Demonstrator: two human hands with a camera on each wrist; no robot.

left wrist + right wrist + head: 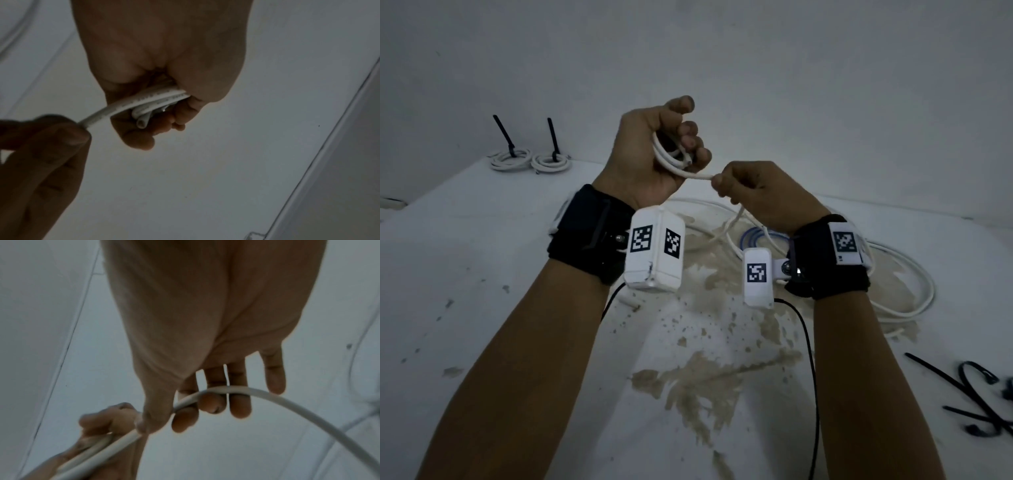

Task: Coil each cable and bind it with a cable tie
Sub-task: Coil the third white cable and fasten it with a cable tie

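Curling its fingers round a few small loops of white cable (pixel 671 157), the left hand (pixel 654 150) holds the growing coil up off the white table (pixel 482 274), palm turned toward the person, so that each new turn can be laid against the last without the bundle springing open; the cut end of the cable pokes out between the fingers in the left wrist view. Just to the right of that coil, the right hand (pixel 756 192) pinches the running length between thumb and forefinger, the other fingers loosely bent with the cable draped across them, a hold that seems meant to feed and steer the slack, not to clamp it. Below the coil, the rest of the cable trails down to the table in wide loose bends, beside a blue cable (pixel 755 236), so I judge much winding is left. Far left of the coil, at the table's back edge, two finished coils (pixel 530 162) lie side by side, each bound with a black tie whose tail stands up. Well to the right and nearer the person, spare black cable ties (pixel 969 401) lie loose, within reach of the feeding hand for binding.
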